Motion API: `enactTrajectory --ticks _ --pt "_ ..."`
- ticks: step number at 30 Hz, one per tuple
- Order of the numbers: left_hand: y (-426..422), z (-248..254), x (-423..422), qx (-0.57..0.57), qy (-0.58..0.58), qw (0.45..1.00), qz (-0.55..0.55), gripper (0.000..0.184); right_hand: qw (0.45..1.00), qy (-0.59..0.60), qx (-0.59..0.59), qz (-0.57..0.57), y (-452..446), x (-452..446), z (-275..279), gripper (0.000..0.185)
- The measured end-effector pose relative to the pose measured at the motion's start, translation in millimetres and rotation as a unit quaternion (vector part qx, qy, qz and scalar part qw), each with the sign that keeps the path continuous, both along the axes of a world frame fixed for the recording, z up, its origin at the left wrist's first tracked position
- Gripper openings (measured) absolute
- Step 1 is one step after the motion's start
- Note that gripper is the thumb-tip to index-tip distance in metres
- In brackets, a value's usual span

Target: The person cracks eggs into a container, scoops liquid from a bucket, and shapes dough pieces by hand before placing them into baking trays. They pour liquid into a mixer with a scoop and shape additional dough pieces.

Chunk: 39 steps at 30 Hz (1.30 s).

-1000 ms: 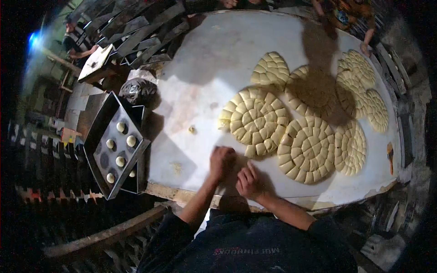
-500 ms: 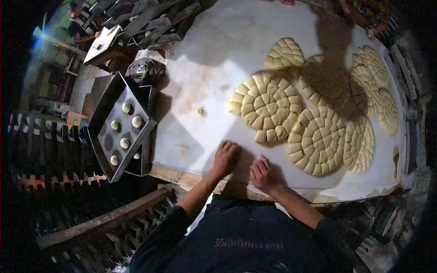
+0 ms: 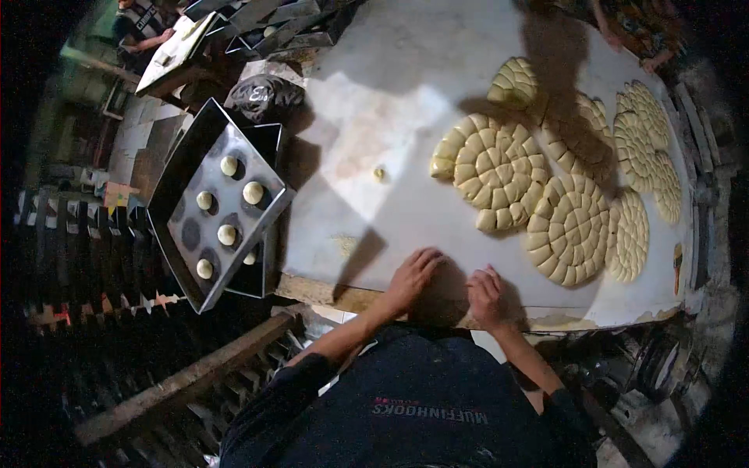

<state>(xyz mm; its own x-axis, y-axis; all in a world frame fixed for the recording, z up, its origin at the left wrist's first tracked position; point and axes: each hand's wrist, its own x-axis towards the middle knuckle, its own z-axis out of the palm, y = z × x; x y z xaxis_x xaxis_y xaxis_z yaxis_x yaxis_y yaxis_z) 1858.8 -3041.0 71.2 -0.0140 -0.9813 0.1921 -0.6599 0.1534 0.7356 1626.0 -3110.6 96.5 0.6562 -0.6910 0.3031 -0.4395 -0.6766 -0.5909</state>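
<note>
My left hand (image 3: pixel 416 278) is palm down at the table's near edge, fingers curled and close together. Whatever lies beneath the palm is hidden. A short way to the right, my right hand (image 3: pixel 485 296) has its fingers bent inward over the tabletop, and I cannot see what they enclose. Beyond it lies a round slab of pale dough (image 3: pixel 569 230) cut into many pieces, and another cut slab (image 3: pixel 499 173) rests behind that. One small dough lump (image 3: pixel 379 174) sits alone on the white table (image 3: pixel 328 226), ahead of my left hand.
At left, a metal tray (image 3: pixel 257 240) holds several dough balls (image 3: pixel 226 235), overlapping another tray. A dark bag (image 3: pixel 265 97) lies behind. More cut dough (image 3: pixel 629 234) and a brush (image 3: pixel 678 267) are at right. Other people (image 3: pixel 140 31) stand at the far side.
The head view has shifted, so the table, trays and dough appear displaced, mostly rightward. My hands remain at the near edge with fingers curled; the left fingers look a little straighter.
</note>
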Motion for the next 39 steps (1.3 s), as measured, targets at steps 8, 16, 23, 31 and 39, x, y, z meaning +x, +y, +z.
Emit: enactTrajectory --ticks 8,16,23,31,39 --pt "-54.5 88.3 154.1 -0.060 0.069 0.978 0.185 0.031 0.873 -0.025 0.455 -0.172 -1.4 40.9 98.0 0.017" --pt "-94.2 14.1 192.9 -0.109 -0.152 0.937 0.294 0.055 0.990 0.081 0.077 -0.086 43.4 138.3 50.3 0.039" --pt "64.5 57.4 156.1 -0.072 0.093 0.984 0.133 0.056 0.996 0.005 -0.016 -0.082 30.3 151.3 18.5 0.018" --pt "133.9 71.8 145.9 -0.033 0.064 0.969 0.237 0.042 0.986 0.094 -0.085 -0.110 -8.9 201.8 41.5 0.007" --pt "143.4 87.6 120.1 -0.067 0.020 0.935 0.347 0.021 0.991 0.053 -0.117 0.046 -30.3 135.5 13.7 0.010"
